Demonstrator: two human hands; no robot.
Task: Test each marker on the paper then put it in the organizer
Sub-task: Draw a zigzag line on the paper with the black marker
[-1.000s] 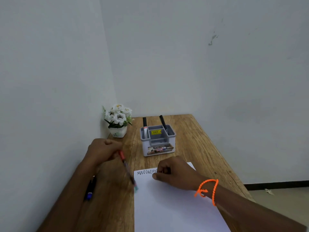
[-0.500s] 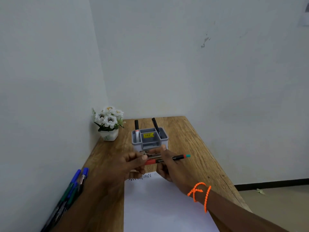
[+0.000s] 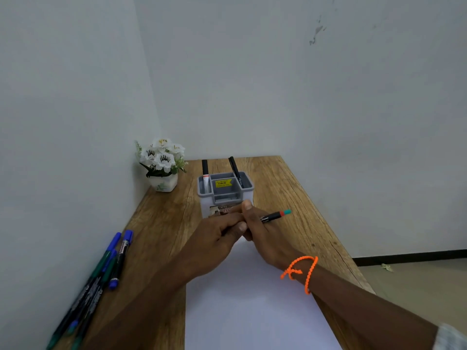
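While both my hands meet above the paper [image 3: 252,299], my right hand [image 3: 262,233] grips the marker [image 3: 275,215], its teal end jutting right; my left hand [image 3: 217,236] pinches its hidden end, before the organizer [image 3: 225,190].

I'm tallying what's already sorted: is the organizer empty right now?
No. The gray organizer already holds two black markers, one standing in its left compartment and another leaning in its right compartment.
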